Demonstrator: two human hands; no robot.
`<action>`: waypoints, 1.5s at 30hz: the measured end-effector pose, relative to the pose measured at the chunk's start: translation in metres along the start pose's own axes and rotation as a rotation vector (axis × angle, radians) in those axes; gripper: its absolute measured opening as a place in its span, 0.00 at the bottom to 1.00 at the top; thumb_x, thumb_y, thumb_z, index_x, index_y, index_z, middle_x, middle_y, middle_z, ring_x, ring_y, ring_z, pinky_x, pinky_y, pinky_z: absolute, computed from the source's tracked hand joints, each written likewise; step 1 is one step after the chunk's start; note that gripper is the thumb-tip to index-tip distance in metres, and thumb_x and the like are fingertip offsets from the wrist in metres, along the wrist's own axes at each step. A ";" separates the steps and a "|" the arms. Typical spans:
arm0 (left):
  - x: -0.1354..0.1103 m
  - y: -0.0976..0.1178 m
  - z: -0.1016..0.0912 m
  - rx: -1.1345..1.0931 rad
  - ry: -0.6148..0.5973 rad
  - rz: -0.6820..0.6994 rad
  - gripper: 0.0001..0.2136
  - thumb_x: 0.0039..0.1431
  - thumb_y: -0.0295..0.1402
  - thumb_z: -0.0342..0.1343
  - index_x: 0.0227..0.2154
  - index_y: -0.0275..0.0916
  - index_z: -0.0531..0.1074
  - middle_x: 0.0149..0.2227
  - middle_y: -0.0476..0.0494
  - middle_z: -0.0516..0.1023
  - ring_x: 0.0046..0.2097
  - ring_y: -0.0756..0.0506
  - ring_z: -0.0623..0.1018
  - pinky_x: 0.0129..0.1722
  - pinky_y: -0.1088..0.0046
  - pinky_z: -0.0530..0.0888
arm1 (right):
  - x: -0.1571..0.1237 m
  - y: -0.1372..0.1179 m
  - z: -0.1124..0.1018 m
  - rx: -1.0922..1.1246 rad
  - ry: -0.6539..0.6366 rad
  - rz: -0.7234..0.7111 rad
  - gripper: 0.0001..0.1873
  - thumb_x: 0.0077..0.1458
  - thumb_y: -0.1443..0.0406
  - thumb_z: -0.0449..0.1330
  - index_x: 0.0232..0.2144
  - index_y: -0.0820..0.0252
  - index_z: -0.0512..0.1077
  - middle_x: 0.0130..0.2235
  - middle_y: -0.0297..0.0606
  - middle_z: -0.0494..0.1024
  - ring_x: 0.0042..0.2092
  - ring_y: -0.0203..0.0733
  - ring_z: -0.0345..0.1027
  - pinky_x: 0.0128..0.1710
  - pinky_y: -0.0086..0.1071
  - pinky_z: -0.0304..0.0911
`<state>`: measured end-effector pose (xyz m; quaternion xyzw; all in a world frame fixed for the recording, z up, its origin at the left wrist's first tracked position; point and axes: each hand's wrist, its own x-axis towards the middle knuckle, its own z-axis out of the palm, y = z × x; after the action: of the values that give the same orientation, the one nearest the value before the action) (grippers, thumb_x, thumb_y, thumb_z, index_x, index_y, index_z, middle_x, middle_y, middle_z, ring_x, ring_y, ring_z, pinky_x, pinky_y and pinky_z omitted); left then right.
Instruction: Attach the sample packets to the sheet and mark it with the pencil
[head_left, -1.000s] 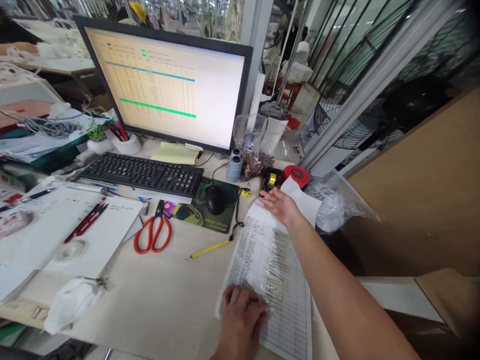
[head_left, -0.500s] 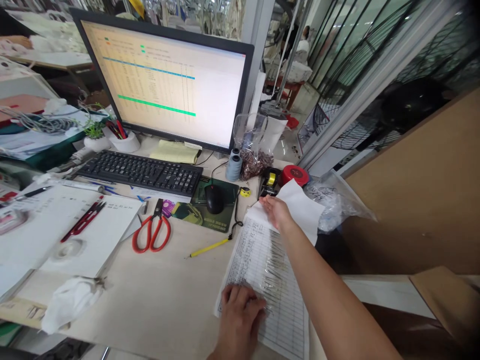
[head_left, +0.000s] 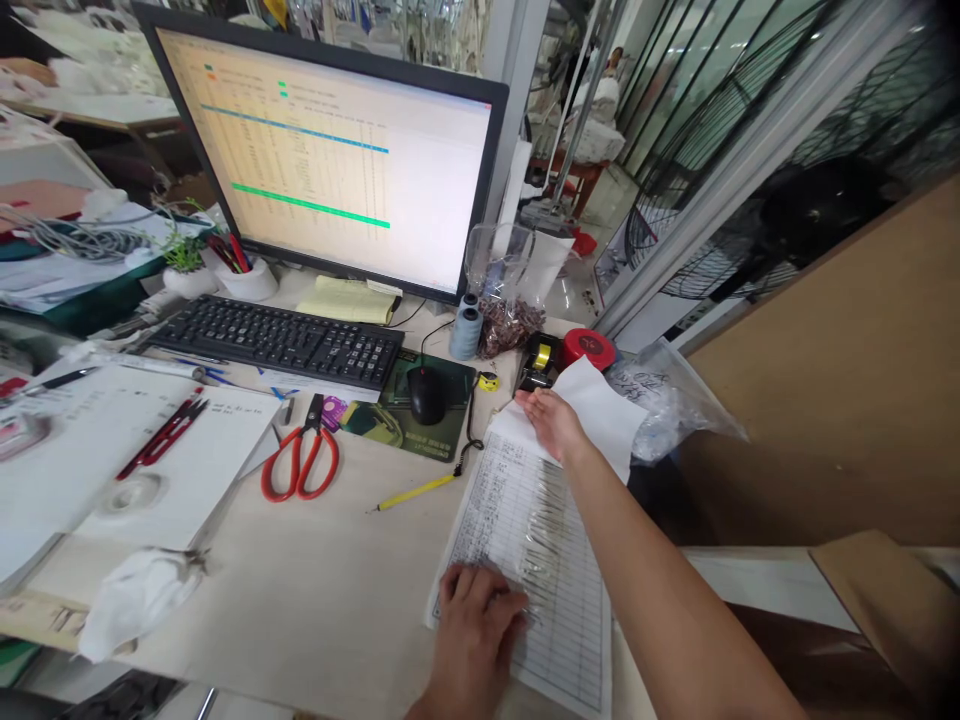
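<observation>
A printed, ruled sheet (head_left: 487,490) lies on the desk at the right, with writing down its left side. Along its middle runs a column of short thread-like strands (head_left: 546,510) beneath shiny clear film. My right hand (head_left: 551,420) lies flat across the top of the sheet, fingers stretched out, beside the white turned-over paper (head_left: 607,410). Lower down, my left hand (head_left: 480,620) rests on the sheet with bent fingers, the foremost touching near the lower end of the strands. Its fingertips are partly hidden, and I see nothing held in it.
Left of the sheet lie a yellow pen (head_left: 416,492), red-handled scissors (head_left: 300,460) and a black mouse (head_left: 427,395). Behind are a keyboard (head_left: 277,340), monitor (head_left: 322,160), thread cone (head_left: 466,330), tape dispenser (head_left: 538,360) and red round case (head_left: 589,348). A plastic bag (head_left: 667,400) sits right.
The view has shifted very slightly. Both hands stay in nearly the same places on the sheet, and nothing has been picked up or let go.
</observation>
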<state>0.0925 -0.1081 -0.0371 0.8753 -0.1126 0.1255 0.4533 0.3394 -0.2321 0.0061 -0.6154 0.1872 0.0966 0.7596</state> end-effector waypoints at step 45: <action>0.000 0.000 0.000 -0.009 -0.035 -0.025 0.10 0.52 0.23 0.59 0.35 0.44 0.74 0.32 0.49 0.72 0.37 0.46 0.69 0.44 0.62 0.62 | 0.030 -0.012 0.010 -0.397 0.255 0.248 0.16 0.60 0.60 0.57 0.47 0.63 0.67 0.45 0.40 0.72 0.41 0.39 0.70 0.39 0.38 0.69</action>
<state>0.0925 -0.1079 -0.0375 0.8765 -0.1102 0.1042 0.4569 0.3732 -0.2272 0.0062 -0.7320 0.3326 0.1452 0.5765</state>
